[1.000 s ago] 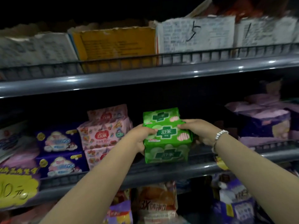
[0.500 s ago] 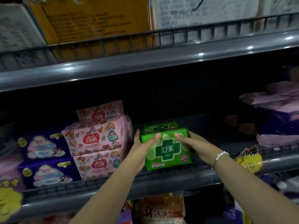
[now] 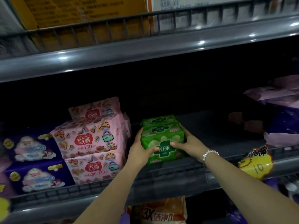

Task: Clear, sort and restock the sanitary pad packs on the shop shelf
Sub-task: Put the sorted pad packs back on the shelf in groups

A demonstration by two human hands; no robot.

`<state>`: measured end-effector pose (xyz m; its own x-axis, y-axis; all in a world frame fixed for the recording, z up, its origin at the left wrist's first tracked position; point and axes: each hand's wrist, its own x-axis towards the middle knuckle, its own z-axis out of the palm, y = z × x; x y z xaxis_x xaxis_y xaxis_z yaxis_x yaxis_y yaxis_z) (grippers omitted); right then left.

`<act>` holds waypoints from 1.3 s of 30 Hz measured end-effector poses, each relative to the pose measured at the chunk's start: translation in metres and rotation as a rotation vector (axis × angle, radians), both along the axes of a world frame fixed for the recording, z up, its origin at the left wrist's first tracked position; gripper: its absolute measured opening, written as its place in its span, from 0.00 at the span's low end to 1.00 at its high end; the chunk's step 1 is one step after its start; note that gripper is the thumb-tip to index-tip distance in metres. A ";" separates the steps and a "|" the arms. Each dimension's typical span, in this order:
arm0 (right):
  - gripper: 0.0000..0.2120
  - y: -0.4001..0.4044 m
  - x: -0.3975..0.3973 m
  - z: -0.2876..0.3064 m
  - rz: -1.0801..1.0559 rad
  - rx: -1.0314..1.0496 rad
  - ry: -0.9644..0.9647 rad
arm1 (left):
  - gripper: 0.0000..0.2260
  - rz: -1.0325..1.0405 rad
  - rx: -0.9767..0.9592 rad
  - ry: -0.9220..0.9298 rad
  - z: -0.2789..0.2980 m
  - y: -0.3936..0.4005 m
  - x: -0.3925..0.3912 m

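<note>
Dim shop shelving fills our view, with the grey middle shelf (image 3: 186, 172) running across and a low wire rail along its front lip. We've got the green pad packs (image 3: 162, 139) sitting on that shelf right behind the rail, what looks like a stack with another green pack visible behind and above the front one. Our left hand (image 3: 140, 152) wraps the stack's left side with the thumb curled onto the front face, and our right hand (image 3: 188, 143), with a beaded bracelet (image 3: 209, 155) at the wrist, grips the right side the same way, so the packs sit squeezed between both palms. Just to the left, the pink packs (image 3: 92, 143) stand stacked, close to our left hand. To the right it's bare dark shelf floor before the purple packs (image 3: 281, 126), well apart. A yellow price tag (image 3: 256, 165) hangs on the rail there.
</note>
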<state>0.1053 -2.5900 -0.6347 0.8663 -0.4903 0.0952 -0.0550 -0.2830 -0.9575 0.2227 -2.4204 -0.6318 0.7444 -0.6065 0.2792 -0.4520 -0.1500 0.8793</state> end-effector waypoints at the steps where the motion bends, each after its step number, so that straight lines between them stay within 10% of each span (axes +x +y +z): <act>1: 0.49 -0.002 0.005 -0.001 -0.016 0.004 0.000 | 0.43 0.011 -0.006 -0.007 0.000 -0.004 0.002; 7: 0.60 -0.032 0.039 -0.003 0.038 0.146 0.042 | 0.45 0.015 0.037 0.053 0.005 -0.030 0.028; 13: 0.38 -0.049 0.079 -0.006 0.185 0.302 -0.028 | 0.47 0.183 0.007 -0.017 -0.005 -0.041 0.046; 22: 0.40 -0.032 0.102 -0.017 0.208 0.237 -0.045 | 0.32 0.385 0.520 -0.694 0.003 -0.035 0.046; 39: 0.40 -0.015 0.096 -0.017 0.101 0.107 0.072 | 0.26 0.323 0.525 -0.696 0.009 -0.027 0.040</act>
<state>0.2012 -2.6049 -0.6517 0.9144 -0.4045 -0.0175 -0.1013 -0.1868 -0.9772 0.2627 -2.4476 -0.6225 0.6670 -0.5744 0.4745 -0.7193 -0.6625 0.2092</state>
